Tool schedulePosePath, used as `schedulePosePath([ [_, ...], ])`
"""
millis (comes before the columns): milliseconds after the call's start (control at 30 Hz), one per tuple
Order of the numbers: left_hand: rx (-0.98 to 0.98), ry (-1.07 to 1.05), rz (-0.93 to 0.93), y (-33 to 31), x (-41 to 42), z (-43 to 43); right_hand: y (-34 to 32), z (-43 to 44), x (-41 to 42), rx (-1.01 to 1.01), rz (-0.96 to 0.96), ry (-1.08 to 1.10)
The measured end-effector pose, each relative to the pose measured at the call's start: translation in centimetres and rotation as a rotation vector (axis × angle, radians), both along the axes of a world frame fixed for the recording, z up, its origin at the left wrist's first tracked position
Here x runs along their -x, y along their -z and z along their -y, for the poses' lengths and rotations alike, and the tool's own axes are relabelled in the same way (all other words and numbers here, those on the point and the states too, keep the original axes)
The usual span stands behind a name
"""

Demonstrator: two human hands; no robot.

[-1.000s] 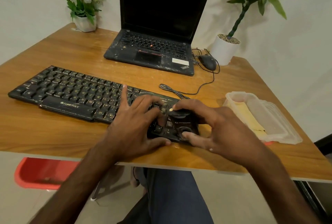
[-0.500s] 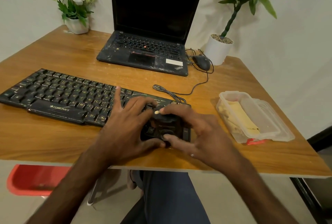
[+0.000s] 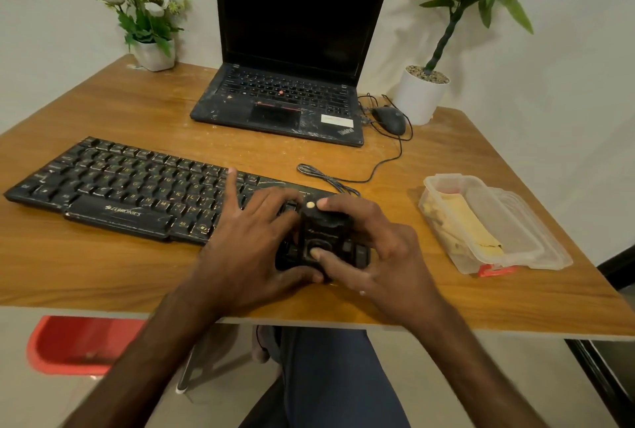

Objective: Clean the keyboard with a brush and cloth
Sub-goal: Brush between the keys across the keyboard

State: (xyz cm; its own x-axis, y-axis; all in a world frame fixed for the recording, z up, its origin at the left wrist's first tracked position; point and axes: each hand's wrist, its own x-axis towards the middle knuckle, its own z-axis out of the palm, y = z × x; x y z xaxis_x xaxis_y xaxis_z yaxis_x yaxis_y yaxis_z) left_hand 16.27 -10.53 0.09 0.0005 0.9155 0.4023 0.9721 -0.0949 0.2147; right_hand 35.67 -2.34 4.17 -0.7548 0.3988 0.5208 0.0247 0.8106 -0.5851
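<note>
1. Hardly anything had shifted over the last second: both hands stayed at the right end of the keyboard (image 3: 130,187), and the right hand (image 3: 381,252) kept its hold on the brush (image 3: 324,225).
2. That hand pinched the small black brush between its thumb at the near side and its index finger at the far side, over the number keys; the bristles could not be seen.
3. The left hand (image 3: 247,245) lay flat and relaxed on the keys just beside the brush, index finger stretched out straight, thumb along the keyboard's near edge, grasping nothing.
4. The black keyboard lay across the wooden tabletop (image 3: 103,273), its right end near the front edge and mostly hidden under the hands.
5. A yellow cloth (image 3: 470,221) sat inside a clear plastic box (image 3: 515,232) to the right of the keyboard, apart from both hands.
6. An open black laptop (image 3: 292,101) stood behind the keyboard with a dark screen, a black mouse (image 3: 390,120) just beside its right side, and a thin cable (image 3: 343,180) ran toward the keyboard.
7. A white pot of flowers (image 3: 154,55) stood at the back left corner and a white pot with a green plant (image 3: 419,94) at the back right.
</note>
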Motion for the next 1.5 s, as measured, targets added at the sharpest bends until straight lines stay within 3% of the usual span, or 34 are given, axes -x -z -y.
schedulePosePath([
  [233,0.002,-0.013,0.023,-0.2,-0.1,0.0,-2.5,-2.1,-3.6,-0.062,0.227,0.044],
  [433,-0.004,-0.005,0.003,-0.1,0.0,0.1,-0.1,-0.4,-0.8,0.058,-0.016,0.038],
  [567,-0.003,-0.002,0.034,-0.2,0.1,0.1,-0.2,-1.0,-1.8,-0.043,0.013,0.048],
  [733,-0.036,-0.008,0.053,-0.2,-0.1,0.1,-1.3,-1.7,-6.2,-0.006,-0.006,0.129],
  [867,-0.030,0.004,0.041,-0.2,-0.1,0.0,-1.2,-1.1,-4.6,0.128,-0.126,0.078],
  [1000,-0.035,0.004,0.036,-0.2,-0.1,0.3,-1.0,-0.4,-1.4,0.101,-0.027,0.024],
  [1167,-0.029,-0.010,0.049,-0.4,-0.2,0.2,-2.1,-1.3,-4.6,0.009,0.121,0.044],
  [1267,-0.022,-0.011,0.053,-0.4,-0.2,0.1,-2.7,-1.6,-5.7,-0.008,0.078,0.077],
  [1400,-0.021,-0.002,0.046,-0.3,-0.2,0.1,-1.1,-1.2,-3.7,0.124,0.003,0.044],
  [1500,-0.022,0.002,0.050,-0.3,-0.2,0.1,-0.8,-1.9,-3.4,0.084,-0.012,0.119],
])
